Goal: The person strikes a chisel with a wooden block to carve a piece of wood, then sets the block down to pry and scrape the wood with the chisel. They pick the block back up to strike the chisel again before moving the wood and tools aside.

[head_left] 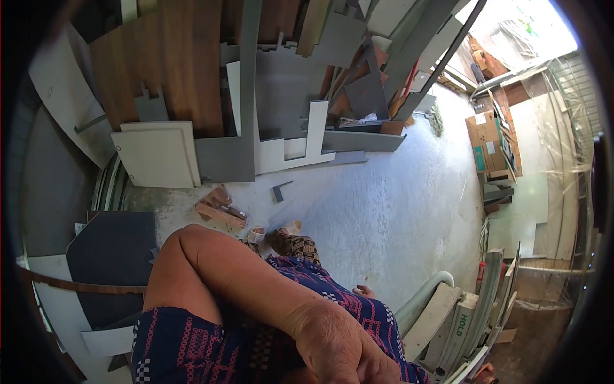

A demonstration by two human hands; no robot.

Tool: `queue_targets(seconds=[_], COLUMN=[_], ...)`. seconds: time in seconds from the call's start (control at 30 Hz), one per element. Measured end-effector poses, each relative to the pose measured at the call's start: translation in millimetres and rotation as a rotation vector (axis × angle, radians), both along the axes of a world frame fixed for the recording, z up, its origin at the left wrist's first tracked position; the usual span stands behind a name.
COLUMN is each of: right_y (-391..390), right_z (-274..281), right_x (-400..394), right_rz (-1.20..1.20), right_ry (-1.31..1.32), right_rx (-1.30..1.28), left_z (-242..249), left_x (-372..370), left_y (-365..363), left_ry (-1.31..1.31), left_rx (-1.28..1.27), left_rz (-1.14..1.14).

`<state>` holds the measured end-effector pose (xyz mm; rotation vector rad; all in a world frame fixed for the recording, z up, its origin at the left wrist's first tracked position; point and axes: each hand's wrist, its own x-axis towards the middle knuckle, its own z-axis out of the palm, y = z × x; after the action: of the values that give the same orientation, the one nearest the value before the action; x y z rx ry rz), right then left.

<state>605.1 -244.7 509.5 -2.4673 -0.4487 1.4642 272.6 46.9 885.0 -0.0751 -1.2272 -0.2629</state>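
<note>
My left arm bends at the elbow and crosses in front of my body, close to the camera. My left hand (339, 342) is large at the bottom edge, nearest to my patterned dark blue garment (320, 281). Its fingers run out of the frame, so anything in them is hidden. Beyond the garment, part of my right hand (364, 292) shows low at my side, fingers loosely apart with nothing visible in them. My feet in sandals (293, 227) stand on the pale concrete floor (358, 205).
Wood-grain boards (173, 64) and grey panels (224, 157) lean ahead. A small L-shaped grey offcut (280, 191) and brown wood pieces (220, 211) lie near my feet. Cardboard boxes (486, 141) stand at right. Long boards and a curved pipe (428, 285) are close by, lower right.
</note>
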Motion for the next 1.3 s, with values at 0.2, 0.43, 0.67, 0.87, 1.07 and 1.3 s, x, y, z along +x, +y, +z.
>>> queue_targets(seconds=[0.2, 0.43, 0.67, 0.87, 1.07, 1.3], right_y=[-42, -70, -73, -66, -46, 89], right_z=[-23, -24, 6, 45, 16, -27], right_x=[19, 89, 198, 309, 457, 568], right_rz=[-0.132, -0.160, -0.170, -0.158, -0.292, -0.111], right_ry=[0.121, 0.075, -0.007, -0.053, -0.157, -0.263], right_rx=[0.113, 0.066, -0.032, -0.132, -0.118, 0.243], left_z=[8, 25, -18, -118, -184, -223], left_x=[36, 121, 275, 343, 364, 450], left_y=[-3, 0, 79, 113, 112, 156], left_ry=[0.010, 0.059, 0.535, 1.257, 1.621, 1.785], left_rx=[0.032, 0.102, 0.349, 0.262, 0.090, 0.226], left_rz=[-0.043, 0.015, 0.405, 0.758, 0.882, 0.813])
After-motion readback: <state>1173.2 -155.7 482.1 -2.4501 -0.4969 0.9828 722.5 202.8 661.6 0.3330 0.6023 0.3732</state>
